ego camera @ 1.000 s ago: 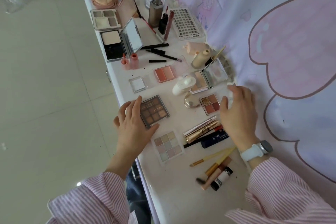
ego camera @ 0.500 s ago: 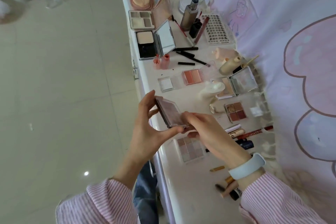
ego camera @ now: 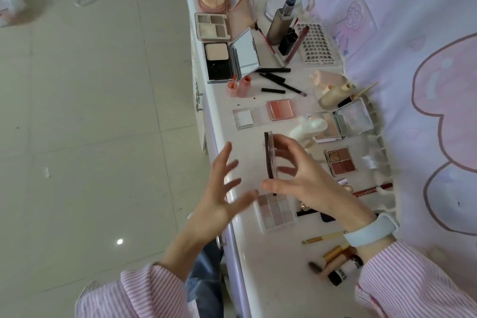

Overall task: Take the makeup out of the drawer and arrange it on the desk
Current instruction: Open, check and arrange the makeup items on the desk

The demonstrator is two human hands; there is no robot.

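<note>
right hand (ego camera: 307,183) grips flat rectangular palette (ego camera: 270,156)

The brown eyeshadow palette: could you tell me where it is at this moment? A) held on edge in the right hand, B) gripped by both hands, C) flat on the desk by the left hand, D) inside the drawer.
A: the brown eyeshadow palette stands on edge in the right hand, while the left hand is spread open and apart from it.

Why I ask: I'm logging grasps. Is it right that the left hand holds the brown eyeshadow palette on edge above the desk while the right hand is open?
Hands swapped. In the head view the right hand holds the brown eyeshadow palette on edge above the desk; the left hand is open.
</note>
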